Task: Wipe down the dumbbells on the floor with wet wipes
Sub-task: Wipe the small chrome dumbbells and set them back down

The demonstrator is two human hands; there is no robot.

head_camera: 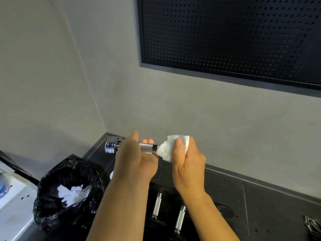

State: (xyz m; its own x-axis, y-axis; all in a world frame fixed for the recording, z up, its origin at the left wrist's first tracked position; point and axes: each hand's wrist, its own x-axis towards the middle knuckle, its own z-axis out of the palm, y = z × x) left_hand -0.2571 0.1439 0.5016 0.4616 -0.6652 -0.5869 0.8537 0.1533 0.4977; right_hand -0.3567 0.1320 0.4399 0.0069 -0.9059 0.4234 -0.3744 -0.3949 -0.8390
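Observation:
I hold a chrome dumbbell bar (147, 146) up in front of the grey wall. My left hand (133, 157) grips its knurled handle, and the shiny collar end (112, 147) sticks out to the left. My right hand (186, 162) holds a crumpled white wet wipe (166, 150) wrapped around the bar's right end, which is hidden under it. Two more dumbbells with silver handles (156, 205) (180, 217) lie on the dark floor below my arms.
A black rubbish bag (52, 197) with used white wipes inside stands open at the lower left. A white unit (12, 204) sits at the far left. A black pegboard panel (225, 32) hangs on the wall. A dark object (312, 226) lies at the lower right.

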